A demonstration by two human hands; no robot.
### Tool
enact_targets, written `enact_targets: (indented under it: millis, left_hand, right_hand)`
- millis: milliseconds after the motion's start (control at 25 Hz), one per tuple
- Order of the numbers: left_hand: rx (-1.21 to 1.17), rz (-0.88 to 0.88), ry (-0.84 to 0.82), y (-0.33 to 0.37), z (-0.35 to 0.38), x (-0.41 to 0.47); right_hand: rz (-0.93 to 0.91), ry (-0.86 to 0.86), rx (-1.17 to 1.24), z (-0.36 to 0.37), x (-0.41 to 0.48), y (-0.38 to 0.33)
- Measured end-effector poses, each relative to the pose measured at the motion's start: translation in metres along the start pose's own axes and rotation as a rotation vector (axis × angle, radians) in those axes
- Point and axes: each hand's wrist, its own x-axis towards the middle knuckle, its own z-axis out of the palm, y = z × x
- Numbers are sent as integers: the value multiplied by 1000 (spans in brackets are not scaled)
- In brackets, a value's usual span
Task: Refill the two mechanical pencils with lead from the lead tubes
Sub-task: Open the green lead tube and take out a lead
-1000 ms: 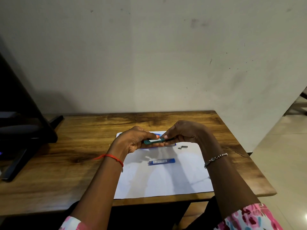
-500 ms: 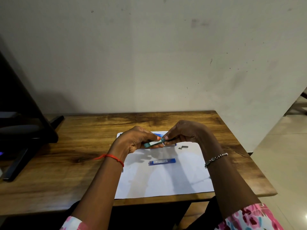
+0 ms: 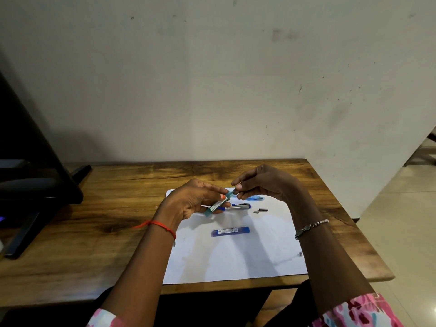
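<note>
Green tube (image 3: 218, 204) sits gripped in the left hand (image 3: 188, 204) above the paper (image 3: 236, 260), its long axis slanting up to the right, where the right hand (image 3: 266, 182) pinches its upper end, likely to open it rightward, with the pencil (image 3: 238, 206) lying just beyond.

The left hand (image 3: 191, 204) covers the lower part of the green translucent plastic lead tube (image 3: 218, 204), and the right hand (image 3: 262, 185) pinches and hides its upper end. The silver-and-blue mechanical pencil (image 3: 238, 206) runs out of sight behind that tube. The label print on the dark blue flat lead tube (image 3: 230, 231) is too small to read, and the two tiny grey parts (image 3: 262, 210) are too small to identify.
</note>
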Motion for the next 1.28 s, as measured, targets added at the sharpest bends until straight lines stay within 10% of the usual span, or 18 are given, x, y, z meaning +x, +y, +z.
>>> enact_targets:
  millis: [680,1280]
  left_hand:
    - [15,-8,29,0,0,3]
    - [-113,176,-81,5,-8,-3]
  right_hand:
    - [-236,103,-280,-1,3,1]
    - [-397,386,95,-25,-3,-2]
